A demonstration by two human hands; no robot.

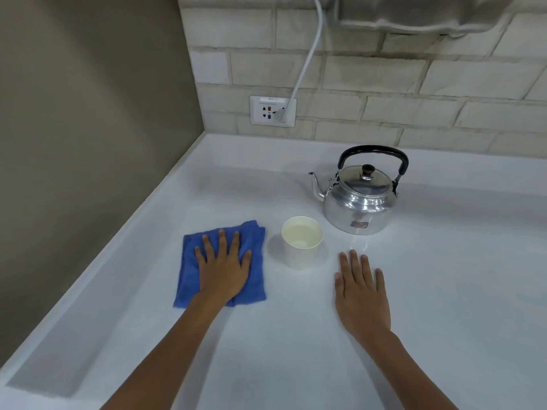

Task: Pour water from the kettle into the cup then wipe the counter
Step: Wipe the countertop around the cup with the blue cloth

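Observation:
A shiny metal kettle (359,199) with a black handle stands upright on the white counter (444,276), spout pointing left. In front of it and to the left is a white paper cup (302,244) holding water. A folded blue cloth (189,270) lies flat left of the cup. My left hand (223,267) rests palm down on the cloth, fingers spread. My right hand (359,294) lies flat on the bare counter right of the cup, below the kettle, holding nothing. A small wet glint shows on the counter near the kettle's base.
A brick-tile wall runs along the back with a socket plate (272,111) and a white cable (307,54) plugged into it. A beige wall closes the left side. The counter has a raised lip on its left edge.

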